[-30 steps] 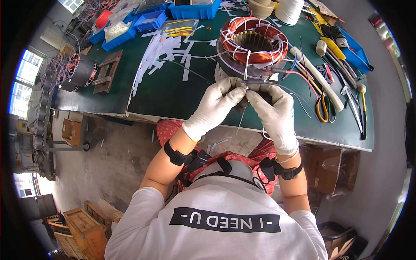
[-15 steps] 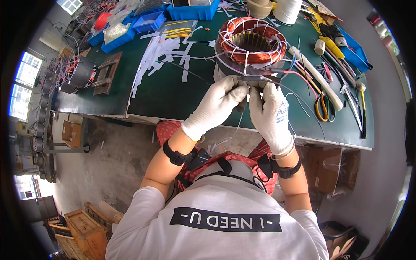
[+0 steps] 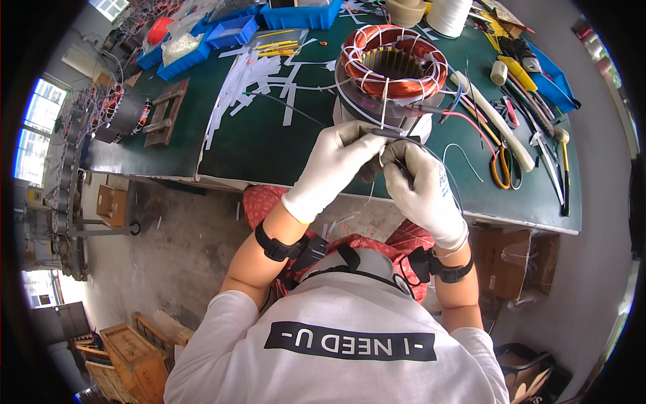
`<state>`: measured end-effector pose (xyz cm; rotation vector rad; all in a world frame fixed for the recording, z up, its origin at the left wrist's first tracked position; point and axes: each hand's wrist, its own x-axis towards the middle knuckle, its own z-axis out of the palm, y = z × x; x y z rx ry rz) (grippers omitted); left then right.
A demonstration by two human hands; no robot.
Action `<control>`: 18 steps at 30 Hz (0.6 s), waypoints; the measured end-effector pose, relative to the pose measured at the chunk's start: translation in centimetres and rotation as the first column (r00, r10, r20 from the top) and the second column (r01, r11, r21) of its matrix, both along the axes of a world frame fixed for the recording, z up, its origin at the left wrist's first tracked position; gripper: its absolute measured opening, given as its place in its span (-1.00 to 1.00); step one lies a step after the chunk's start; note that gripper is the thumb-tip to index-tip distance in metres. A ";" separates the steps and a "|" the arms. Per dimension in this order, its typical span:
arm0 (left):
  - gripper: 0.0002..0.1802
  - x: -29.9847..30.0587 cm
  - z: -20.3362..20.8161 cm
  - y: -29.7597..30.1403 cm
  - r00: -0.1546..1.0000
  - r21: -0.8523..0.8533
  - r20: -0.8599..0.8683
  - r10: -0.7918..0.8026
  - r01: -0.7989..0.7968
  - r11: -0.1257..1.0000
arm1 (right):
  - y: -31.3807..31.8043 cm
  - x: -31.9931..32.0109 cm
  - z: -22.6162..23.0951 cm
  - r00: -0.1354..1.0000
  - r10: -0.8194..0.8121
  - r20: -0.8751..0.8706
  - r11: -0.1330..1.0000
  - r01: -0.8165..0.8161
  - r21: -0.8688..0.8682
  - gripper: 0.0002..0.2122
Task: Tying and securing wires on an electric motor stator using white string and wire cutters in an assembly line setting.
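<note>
In front of me on the bench stands a motor stator with a ring of copper windings bound by white ties. My left hand, in a white glove, is closed on a dark grey sleeved wire at the near side of the stator. My right hand, gloved too, has its fingers curled just below that wire. Between the two hands shows a short piece of white cord, which seems pinched in the right fingers. The fingertips are partly hidden. Thin grey wire runs down past the right hand.
White paper strips and yellow sleeves lie left of the stator. To the right are scissors, a caliper, a hammer and a pale tube. Blue bins and a white cord spool stand at the back.
My right hand has moved down and slightly right, away from the dark wire, and its fingers have curled. The left hand stays almost in place on the wire.
</note>
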<state>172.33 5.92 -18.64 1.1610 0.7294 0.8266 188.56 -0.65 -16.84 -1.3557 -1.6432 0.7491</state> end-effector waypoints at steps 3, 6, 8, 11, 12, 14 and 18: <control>-0.81 0.1 -0.1 -0.3 0.995 0.237 -0.093 0.040 -0.017 0.971 | -0.2 0.7 -0.2 0.999 0.037 0.003 0.999 -0.037 -0.032 -0.91; -0.83 0.2 -0.2 -1.0 0.993 0.228 -0.100 0.061 -0.037 0.973 | -0.3 1.6 -0.8 0.999 -0.028 -0.036 0.995 0.025 -0.098 -0.87; -0.84 0.3 -0.2 -1.2 0.989 0.234 -0.111 0.100 -0.071 0.970 | -0.3 1.9 -1.4 0.990 -0.125 -0.071 0.992 0.122 -0.038 -0.72; -0.86 1.0 -0.5 -1.3 0.945 0.563 -0.214 0.249 -0.089 0.822 | -0.4 2.3 -2.1 0.555 -0.193 -0.809 0.950 -0.100 -0.296 -0.59; -0.87 1.2 -0.6 -1.1 0.931 0.677 -0.205 0.301 -0.087 0.731 | -0.1 1.9 -2.4 0.432 -0.243 -0.869 0.952 -0.065 -0.298 -0.61; -0.86 1.6 -0.8 -0.6 0.906 0.792 -0.197 0.374 -0.078 0.605 | 0.1 1.9 -2.5 0.348 -0.200 -0.916 0.966 -0.085 -0.243 -0.63; -0.88 0.8 -0.9 0.0 0.845 0.908 -0.296 0.445 0.105 0.405 | 0.7 2.7 -1.9 0.251 -0.155 -0.955 0.981 -0.076 -0.179 -0.72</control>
